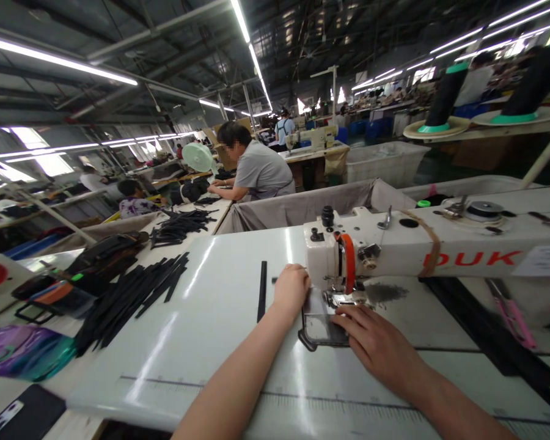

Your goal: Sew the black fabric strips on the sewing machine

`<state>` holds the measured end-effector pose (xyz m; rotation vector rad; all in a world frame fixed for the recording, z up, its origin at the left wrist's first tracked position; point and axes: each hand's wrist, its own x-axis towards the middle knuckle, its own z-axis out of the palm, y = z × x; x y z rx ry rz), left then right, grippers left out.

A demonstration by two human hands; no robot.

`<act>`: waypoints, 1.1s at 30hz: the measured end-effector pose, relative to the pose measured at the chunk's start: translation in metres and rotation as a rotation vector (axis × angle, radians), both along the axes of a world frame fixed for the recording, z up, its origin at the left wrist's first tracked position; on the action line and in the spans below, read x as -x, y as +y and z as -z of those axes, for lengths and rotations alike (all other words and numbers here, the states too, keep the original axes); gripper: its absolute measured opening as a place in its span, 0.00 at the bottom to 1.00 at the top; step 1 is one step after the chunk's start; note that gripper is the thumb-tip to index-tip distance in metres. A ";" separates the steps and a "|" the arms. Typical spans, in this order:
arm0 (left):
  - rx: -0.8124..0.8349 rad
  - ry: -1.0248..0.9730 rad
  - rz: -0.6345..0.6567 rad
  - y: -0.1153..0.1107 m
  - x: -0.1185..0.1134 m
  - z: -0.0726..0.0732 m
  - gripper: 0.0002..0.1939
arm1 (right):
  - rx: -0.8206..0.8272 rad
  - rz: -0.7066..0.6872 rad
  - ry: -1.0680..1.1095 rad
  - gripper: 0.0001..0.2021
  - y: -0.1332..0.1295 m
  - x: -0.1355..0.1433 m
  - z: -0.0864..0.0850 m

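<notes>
My left hand (293, 287) is closed with bent fingers, just left of the needle area of a white sewing machine (389, 244). A short dark end (275, 280) pokes out on the left side of that hand; what the fingers grip is hidden. My right hand (371, 336) lies with fingers stretched over the metal plate (316, 327), close to the presser foot (343, 298). Any material under its fingertips is hard to make out. One black strip (262, 290) lies on the pale table left of my left hand.
A pile of black strips (132, 296) lies further left, near a phone (22, 412). Right of my hands are pink-handled scissors (516, 318) and long black bands (481, 324). Thread cones (447, 98) stand above the machine. A co-worker (261, 165) works ahead, beyond a cloth-lined bin (297, 205).
</notes>
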<state>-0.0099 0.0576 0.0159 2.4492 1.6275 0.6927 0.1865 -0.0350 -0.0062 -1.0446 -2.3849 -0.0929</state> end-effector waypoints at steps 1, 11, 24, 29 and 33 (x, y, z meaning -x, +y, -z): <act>0.013 0.005 -0.007 -0.010 -0.005 -0.001 0.05 | -0.005 -0.007 0.012 0.19 0.000 0.000 0.000; 0.086 -0.238 0.116 -0.078 -0.002 0.007 0.10 | 0.128 -0.120 0.068 0.14 -0.004 -0.001 -0.008; 0.051 -0.239 0.240 -0.076 -0.004 0.015 0.07 | 0.118 -0.110 0.090 0.13 -0.008 -0.002 -0.006; 0.018 -0.184 0.204 -0.078 -0.009 0.015 0.07 | 0.077 -0.119 0.090 0.14 -0.007 -0.002 -0.005; 0.041 -0.151 0.183 -0.077 -0.012 0.012 0.06 | 0.064 -0.109 0.054 0.14 -0.007 -0.001 -0.006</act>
